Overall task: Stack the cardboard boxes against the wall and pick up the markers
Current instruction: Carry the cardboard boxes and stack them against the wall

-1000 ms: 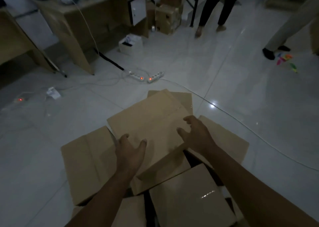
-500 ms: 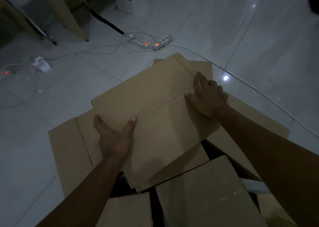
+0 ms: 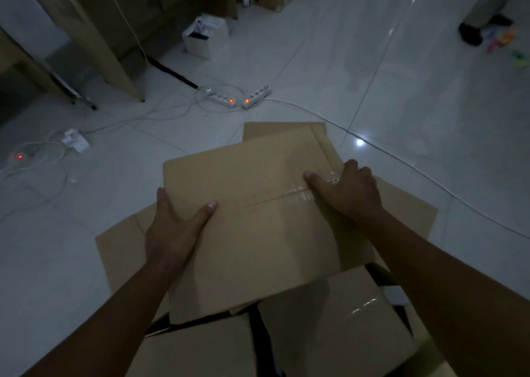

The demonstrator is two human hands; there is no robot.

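1. left hand (image 3: 172, 233) grips the top flattened cardboard box (image 3: 258, 227) at its 9 o'clock edge, thumb on top.
2. right hand (image 3: 348, 193) curls over its 2 o'clock edge.
3. markers (image 3: 500, 40) lie scattered on the floor (image 3: 372, 90) at 1 o'clock, well apart.

Top cardboard box (image 3: 258, 233): before you, on a pile of flattened boxes (image 3: 120, 250) on the floor (image 3: 401, 104). Your left hand (image 3: 172, 233) at its 9 o'clock edge, right hand (image 3: 350, 193) at 2 o'clock. Power strips (image 3: 241, 98): 12 o'clock, beyond the pile. Desk (image 3: 109, 47): 10 o'clock. Markers (image 3: 502, 40): 2 o'clock, far, beside a person's shoe (image 3: 470, 34).
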